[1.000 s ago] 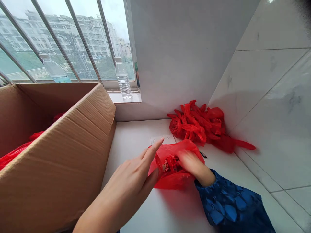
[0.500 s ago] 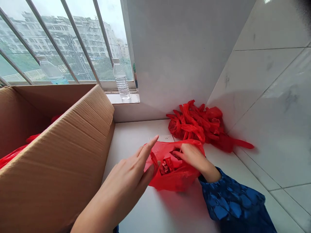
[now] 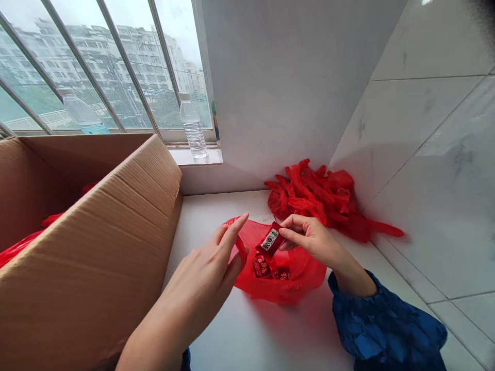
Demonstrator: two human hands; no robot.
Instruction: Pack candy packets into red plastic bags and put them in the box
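Observation:
A red plastic bag (image 3: 305,275) lies open on the white surface. Inside it are several small dark-red wrapped packets (image 3: 262,266) with printed lettering. My left hand (image 3: 216,268) is at the bag's left side, its index finger stretched out and the bag's rim caught between thumb and fingers. Between the thumb and fingertips of my right hand (image 3: 307,237), a small dark-red packet (image 3: 269,239) with a white label is pinched. This packet is tilted over the bag's mouth, above the others.
A large cardboard box (image 3: 96,247) stands at the left with red plastic (image 3: 31,239) inside. Crumpled red plastic bags (image 3: 320,198) lie in the back corner by the tiled wall (image 3: 436,180). A clear bottle (image 3: 192,126) stands on the window sill (image 3: 212,156).
My right hand has come up from inside the bag and now shows the labelled packet in its fingers. My left hand has stayed at the bag's left rim, shifting only slightly.

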